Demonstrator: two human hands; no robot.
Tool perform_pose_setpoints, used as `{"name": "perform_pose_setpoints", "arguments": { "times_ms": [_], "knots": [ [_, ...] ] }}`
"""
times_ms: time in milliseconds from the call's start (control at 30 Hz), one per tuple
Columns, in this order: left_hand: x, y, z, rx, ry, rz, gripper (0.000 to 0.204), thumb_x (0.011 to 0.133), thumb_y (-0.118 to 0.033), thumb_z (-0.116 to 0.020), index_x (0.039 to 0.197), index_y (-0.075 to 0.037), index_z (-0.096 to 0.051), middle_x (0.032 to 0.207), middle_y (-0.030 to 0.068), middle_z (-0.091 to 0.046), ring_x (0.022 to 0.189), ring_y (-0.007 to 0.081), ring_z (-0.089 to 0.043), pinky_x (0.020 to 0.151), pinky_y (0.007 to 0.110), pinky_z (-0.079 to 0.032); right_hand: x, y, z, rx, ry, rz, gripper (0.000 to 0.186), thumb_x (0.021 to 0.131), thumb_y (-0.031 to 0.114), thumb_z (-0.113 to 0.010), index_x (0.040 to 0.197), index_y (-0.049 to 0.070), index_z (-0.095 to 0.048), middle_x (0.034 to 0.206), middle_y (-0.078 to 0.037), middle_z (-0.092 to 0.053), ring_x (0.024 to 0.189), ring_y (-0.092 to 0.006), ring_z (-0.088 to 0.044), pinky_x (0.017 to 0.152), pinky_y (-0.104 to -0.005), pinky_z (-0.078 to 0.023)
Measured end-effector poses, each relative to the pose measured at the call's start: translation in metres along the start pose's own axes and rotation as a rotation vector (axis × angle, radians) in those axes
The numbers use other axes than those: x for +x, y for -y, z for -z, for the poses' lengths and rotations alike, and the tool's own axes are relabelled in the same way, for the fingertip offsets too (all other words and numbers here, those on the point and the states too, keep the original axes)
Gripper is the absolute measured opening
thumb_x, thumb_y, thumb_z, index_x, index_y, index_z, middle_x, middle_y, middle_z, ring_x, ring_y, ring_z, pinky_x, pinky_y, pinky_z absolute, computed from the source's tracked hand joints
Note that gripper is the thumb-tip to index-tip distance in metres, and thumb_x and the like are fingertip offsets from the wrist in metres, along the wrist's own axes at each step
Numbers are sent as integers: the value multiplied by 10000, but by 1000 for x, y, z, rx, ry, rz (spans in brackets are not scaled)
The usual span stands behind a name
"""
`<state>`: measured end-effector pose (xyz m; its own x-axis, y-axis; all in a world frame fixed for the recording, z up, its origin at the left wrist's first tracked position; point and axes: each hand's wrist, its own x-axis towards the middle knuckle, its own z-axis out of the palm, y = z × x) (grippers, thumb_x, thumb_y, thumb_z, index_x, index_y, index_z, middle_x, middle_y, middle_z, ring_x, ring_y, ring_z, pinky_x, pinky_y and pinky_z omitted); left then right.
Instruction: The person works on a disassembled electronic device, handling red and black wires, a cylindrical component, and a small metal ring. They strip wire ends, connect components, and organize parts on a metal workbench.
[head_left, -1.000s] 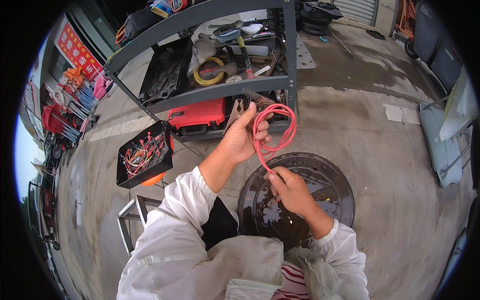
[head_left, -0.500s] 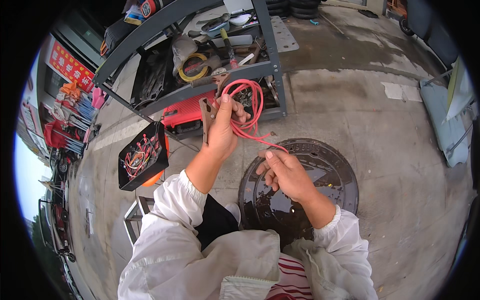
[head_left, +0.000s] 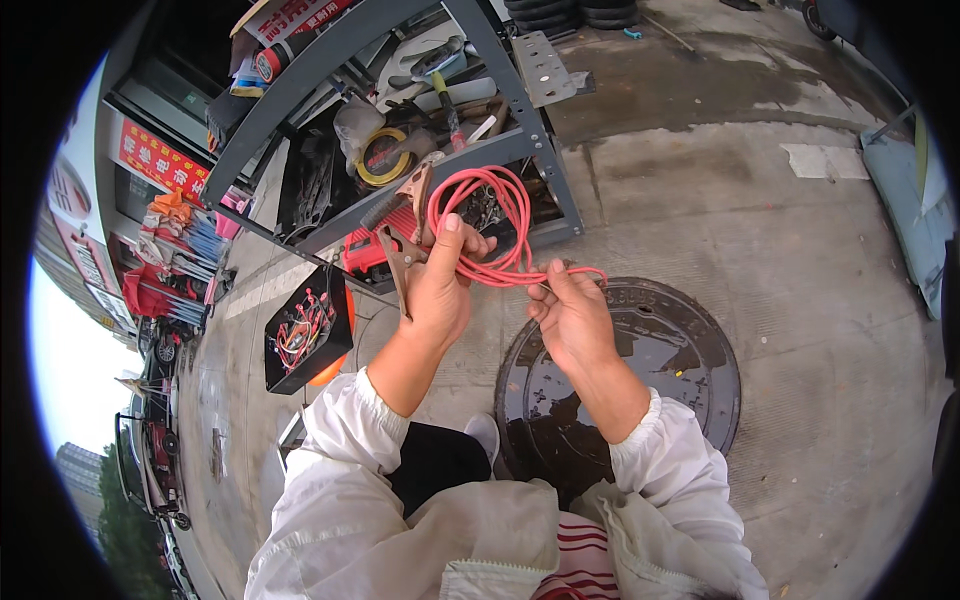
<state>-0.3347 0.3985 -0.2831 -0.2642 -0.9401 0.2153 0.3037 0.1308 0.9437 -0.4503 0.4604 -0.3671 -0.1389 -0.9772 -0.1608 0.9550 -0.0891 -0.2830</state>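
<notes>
A red cable (head_left: 524,212), wound into several loose loops, is gripped in my left hand (head_left: 438,290). Beside that hand's thumb and wrist is a worn, copper-brown spring clamp (head_left: 396,262); a second similar clamp (head_left: 415,188) sticks up above it, near the loops. Just right of the loops, my right hand (head_left: 577,325) pinches the cable between thumb and fingers. A short bend of cable passes beyond my right fingertips. The inner fingers of my left hand are partly hidden behind the cable and palm.
Ahead stands a grey metal rack (head_left: 505,150) with tools and a yellow tape roll (head_left: 385,157). A black box (head_left: 305,330) of wires is at the left. Below my right hand lies a wet manhole cover (head_left: 690,330). A red case (head_left: 365,255) sits low by the rack.
My right hand has moved up and left to the loops and closed on the cable. The view has shifted slightly, and my left hand still holds the coil.
</notes>
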Motion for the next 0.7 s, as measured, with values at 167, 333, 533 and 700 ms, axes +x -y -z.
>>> {"name": "perform_pose_setpoints", "arguments": {
  "times_ms": [167,333,533,700],
  "knots": [
    [23,24,-2,-283,-240,185,223,957,-288,-554,861,-87,-538,768,2,-525,754,140,-525,894,391,-492,7,10,16,-141,95,211,136,952,173,-562,952,42,-600,918,-51,-628,822,-122,-585,677,-269,-485],
    [32,42,0,-87,-377,109,246,961,-299,-546,935,-55,-560,770,6,-563,685,138,-542,800,369,-536,-2,11,14,-384,147,501,121,942,139,-572,963,29,-616,958,-51,-619,829,-110,-563,721,-268,-474],
    [45,37,-14,3,-408,13,281,981,-298,-502,994,-19,-529,726,-1,-520,635,127,-514,772,358,-535,-13,19,3,-647,188,746,122,946,127,-558,957,19,-613,946,-44,-609,778,-109,-559,689,-256,-480],
    [30,12,-61,-302,-30,-15,231,1002,-295,-463,990,-71,-518,635,-42,-347,548,72,-320,637,283,-377,27,56,10,-79,-43,283,172,947,179,-572,887,21,-608,778,-39,-599,662,-95,-551,557,-247,-463]
  ]
}}
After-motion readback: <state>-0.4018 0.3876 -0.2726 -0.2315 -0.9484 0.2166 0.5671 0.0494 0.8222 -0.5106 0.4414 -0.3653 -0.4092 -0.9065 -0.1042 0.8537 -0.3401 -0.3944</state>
